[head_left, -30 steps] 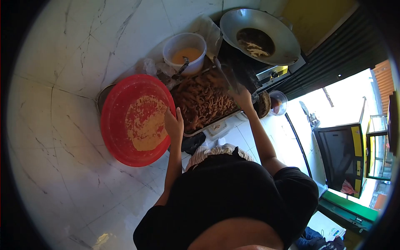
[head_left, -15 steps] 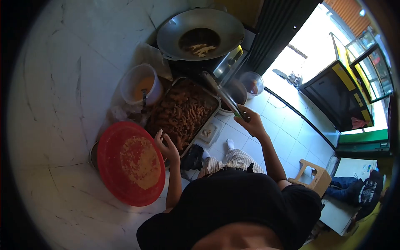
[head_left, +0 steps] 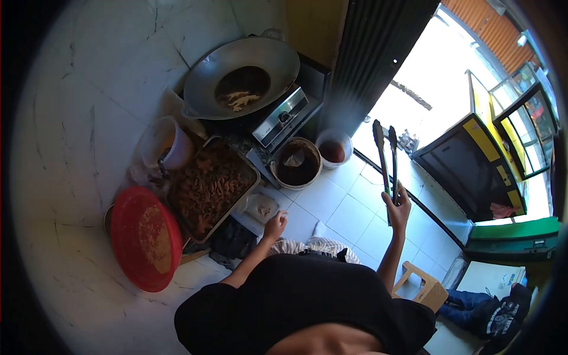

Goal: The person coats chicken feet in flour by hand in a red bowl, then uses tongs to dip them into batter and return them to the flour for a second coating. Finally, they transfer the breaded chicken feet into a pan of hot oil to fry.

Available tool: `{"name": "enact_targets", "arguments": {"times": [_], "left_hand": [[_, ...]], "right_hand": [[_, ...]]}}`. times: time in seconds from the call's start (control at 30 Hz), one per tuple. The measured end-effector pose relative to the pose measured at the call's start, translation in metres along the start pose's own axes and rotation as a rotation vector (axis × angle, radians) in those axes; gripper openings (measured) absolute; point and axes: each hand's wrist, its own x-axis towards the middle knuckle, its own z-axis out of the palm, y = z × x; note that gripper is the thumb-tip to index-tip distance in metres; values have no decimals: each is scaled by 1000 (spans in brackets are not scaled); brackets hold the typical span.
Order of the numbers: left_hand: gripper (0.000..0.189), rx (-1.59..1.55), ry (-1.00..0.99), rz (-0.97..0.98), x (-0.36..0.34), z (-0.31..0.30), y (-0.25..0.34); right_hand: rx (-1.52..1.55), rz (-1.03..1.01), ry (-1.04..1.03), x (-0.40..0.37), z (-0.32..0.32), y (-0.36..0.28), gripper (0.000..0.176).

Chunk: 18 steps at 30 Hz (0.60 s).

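My right hand (head_left: 398,208) grips metal tongs (head_left: 387,163) that point upward with their two arms a little apart. My left hand (head_left: 276,226) has its fingers curled together near a clear plastic container (head_left: 260,207); whether anything is in them is too small to make out. A wide wok (head_left: 198,89) on the stove holds dark oil with pale battered pieces (head_left: 241,101) in it. Beside it a metal tray (head_left: 254,177) is full of brown fried pieces (head_left: 207,186). A red basin (head_left: 127,236) with pale flour stands left of the tray.
A white tub (head_left: 167,142) with orange liquid stands beyond the tray. Two buckets, one with dark contents (head_left: 296,168) and one with reddish contents (head_left: 333,151), are right of the stove (head_left: 281,117). A stool (head_left: 423,287) and another person (head_left: 503,313) are at the lower right.
My right hand has swung the tongs right, away from the wok and tray, and turned them upright. My left hand has left the red basin's edge and its fingers have closed. The view has shifted.
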Motion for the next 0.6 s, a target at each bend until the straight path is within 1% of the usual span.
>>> {"name": "enact_targets", "arguments": {"times": [0.03, 0.07, 0.1, 0.13, 0.2, 0.27, 0.37, 0.43, 0.5, 0.53, 0.57, 0.6], "left_hand": [[20, 52, -43, -138, -17, 10, -26], [21, 140, -32, -245, -37, 19, -56], [19, 125, 34, -232, -61, 32, -98], [18, 118, 115, -316, -87, 31, -101], [20, 119, 162, -389, -109, 18, -82], [23, 182, 301, -383, -139, 18, -82], [26, 110, 311, -480, -165, 18, -77], [28, 68, 357, -516, -165, 25, -78], [28, 44, 266, -631, -146, 32, -69], [28, 35, 277, -639, -133, 36, -63], [27, 19, 334, -583, -116, 40, -57], [25, 5, 393, -524, -95, 41, -52]], "right_hand": [[25, 1, 14, 10, -9, 10, 64], [48, -59, 50, 21, -14, 23, 63], [43, -18, 12, 31, -21, 24, 62], [85, -34, 5, 44, -22, 24, 62], [123, -48, -5, 58, -23, 24, 61], [209, -29, -75, 87, -21, 23, 60], [88, -175, -225, 140, -4, -19, 59], [77, -332, -278, 180, 23, -39, 60], [141, -477, -400, 209, 48, -84, 62], [156, -547, -463, 220, 61, -110, 63], [170, -620, -524, 229, 73, -138, 64], [169, -636, -535, 237, 82, -167, 64]]}}
